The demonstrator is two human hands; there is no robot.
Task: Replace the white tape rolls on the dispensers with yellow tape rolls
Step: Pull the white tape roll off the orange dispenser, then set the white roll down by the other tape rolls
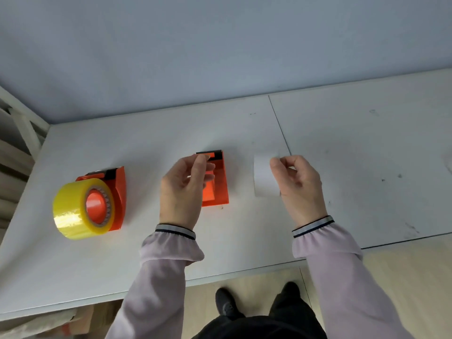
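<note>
Nearest, the left hand (pixel 182 189) hovers with fingers loosely curled, gripping nothing, over the empty orange plastic tape dispenser (pixel 216 182), lying lengthwise toward twelve o'clock. At three o'clock the right hand (pixel 299 185) pinches the white tape roll (pixel 264 178). At nine o'clock stands the glossy yellow tape roll (pixel 74 211), already mounted on another orange dispenser (pixel 117 189).

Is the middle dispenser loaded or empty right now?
Empty. The middle dispenser shows bare orange, with no roll on it, unlike the left dispenser carrying yellow tape.
</note>
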